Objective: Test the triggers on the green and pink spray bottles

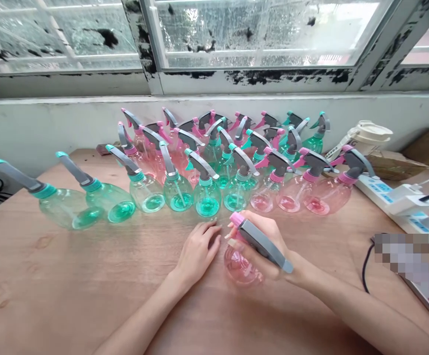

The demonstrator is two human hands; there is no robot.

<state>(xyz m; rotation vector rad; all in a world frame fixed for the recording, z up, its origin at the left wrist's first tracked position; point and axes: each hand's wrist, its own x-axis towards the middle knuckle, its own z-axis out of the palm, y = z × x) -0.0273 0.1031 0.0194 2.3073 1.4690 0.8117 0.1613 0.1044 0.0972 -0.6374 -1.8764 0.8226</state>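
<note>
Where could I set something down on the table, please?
Bare table lies left of the left hand, in front of the green bottles; a smaller patch lies between the right hand and the black cable. Behind the front row, bottles crowd towards the wall.

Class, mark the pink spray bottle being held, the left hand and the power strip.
Pink spray bottle (264, 244), head view: grey top of its spray head.
Left hand (198, 250), head view: its back.
Power strip (395, 199), head view: upper face.
</note>
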